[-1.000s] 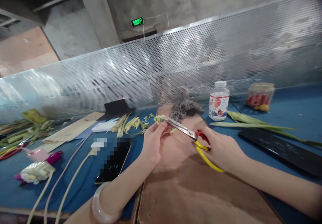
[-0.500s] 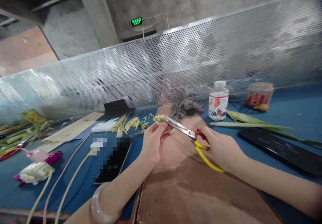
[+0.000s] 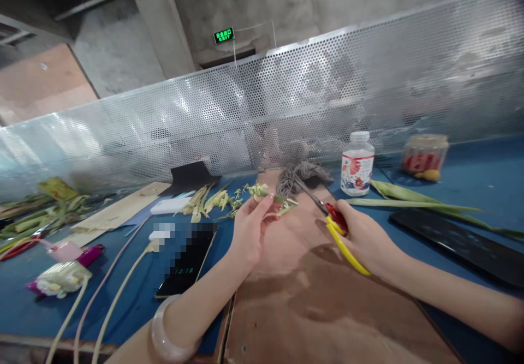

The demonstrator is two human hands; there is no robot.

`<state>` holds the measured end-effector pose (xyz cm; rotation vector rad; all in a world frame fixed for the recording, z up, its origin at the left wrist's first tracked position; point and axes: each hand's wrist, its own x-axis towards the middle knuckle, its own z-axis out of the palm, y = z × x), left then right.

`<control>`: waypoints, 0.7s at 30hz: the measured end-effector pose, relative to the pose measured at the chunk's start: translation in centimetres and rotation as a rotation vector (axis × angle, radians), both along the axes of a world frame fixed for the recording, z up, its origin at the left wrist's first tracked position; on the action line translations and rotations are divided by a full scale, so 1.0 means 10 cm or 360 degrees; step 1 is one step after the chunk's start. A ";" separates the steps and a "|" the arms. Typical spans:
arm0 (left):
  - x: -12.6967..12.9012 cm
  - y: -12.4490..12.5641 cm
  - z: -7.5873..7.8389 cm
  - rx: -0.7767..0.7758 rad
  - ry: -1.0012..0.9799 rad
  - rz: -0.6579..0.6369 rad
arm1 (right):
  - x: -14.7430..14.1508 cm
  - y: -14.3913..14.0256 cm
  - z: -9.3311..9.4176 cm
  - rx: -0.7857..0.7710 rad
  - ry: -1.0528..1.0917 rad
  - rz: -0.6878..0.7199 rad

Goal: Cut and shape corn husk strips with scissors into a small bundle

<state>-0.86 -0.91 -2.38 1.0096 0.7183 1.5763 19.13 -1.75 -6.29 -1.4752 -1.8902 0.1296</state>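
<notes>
My left hand (image 3: pixel 250 233) pinches a small pale-green bundle of plant strips (image 3: pixel 258 191) between thumb and fingertips, above the wooden board. A darker green end of it pokes out to the right of the thumb. My right hand (image 3: pixel 370 239) grips scissors (image 3: pixel 346 252) with red and yellow handles. Their metal blades point up and left, apart from the bundle, towards a heap of grey yarn (image 3: pixel 301 177). Just right of my left fingers are some light green cut bits (image 3: pixel 289 207). Whether the blades are spread I cannot tell.
Left on the blue table lie cut plant pieces (image 3: pixel 219 200), a phone (image 3: pixel 188 263), cables and a charger (image 3: pixel 61 279). A white-capped bottle (image 3: pixel 357 165), a jar (image 3: pixel 426 156), long green leaves (image 3: pixel 409 203) and a black phone-like slab (image 3: pixel 454 246) are right. A perforated metal screen (image 3: pixel 254 118) stands behind.
The scissors have moved right and away from the plant bundle, whose tip they were touching before. Light green bits now show beside my left fingers. My left hand has hardly moved.
</notes>
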 end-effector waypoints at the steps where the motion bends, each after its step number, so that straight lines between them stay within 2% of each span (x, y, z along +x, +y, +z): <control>1: 0.00 0.00 0.00 0.0014 0.0015 0.0008 | 0.00 0.00 0.01 -0.0016 0.0126 0.0048; 3: 0.00 -0.01 -0.01 0.0057 0.0086 0.0017 | -0.01 0.01 0.01 -0.0062 0.0441 0.0212; 5: 0.00 -0.02 -0.03 0.0115 0.0204 0.0010 | -0.04 0.02 0.02 -0.0211 0.0805 0.0402; 9: 0.02 -0.05 -0.05 0.0236 0.0449 -0.0025 | -0.12 0.04 0.05 -0.0799 0.1349 0.0694; 11: 0.03 -0.08 -0.04 0.0279 0.0560 -0.0061 | -0.15 0.03 0.07 -0.0949 0.1468 0.0878; 16: 0.06 -0.17 0.00 0.0245 0.0774 -0.0233 | -0.16 -0.05 0.08 -0.1023 0.1626 0.1226; 19: 0.07 -0.19 -0.01 0.0216 0.0795 -0.0395 | -0.15 -0.08 0.07 -0.1209 0.1736 0.1332; 21: 0.06 -0.19 -0.02 0.0231 0.0798 -0.0421 | -0.14 -0.09 0.06 -0.1285 0.1768 0.1381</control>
